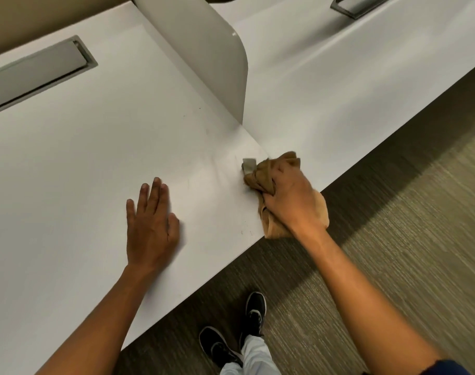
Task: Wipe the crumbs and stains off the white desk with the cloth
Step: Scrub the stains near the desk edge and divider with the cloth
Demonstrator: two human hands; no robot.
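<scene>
The white desk (90, 158) fills the left and middle of the head view. My right hand (290, 196) grips a bunched brown cloth (263, 171) and presses it on the desk near the front edge, by the seam with the neighbouring desk. Part of the cloth hangs past the edge. A small grey tag (249, 165) sticks out of the cloth at its far left. My left hand (151, 226) lies flat on the desk, fingers spread, holding nothing. A few tiny dark specks (242, 232) dot the surface near the front edge, left of the cloth.
A white rounded divider panel (203, 44) stands between this desk and the neighbouring desk (339, 77). A grey cable hatch (38, 74) is set into the desk at far left, another (358, 6) at top right. Below the edge lie grey carpet (393, 239) and my black shoes (255, 312).
</scene>
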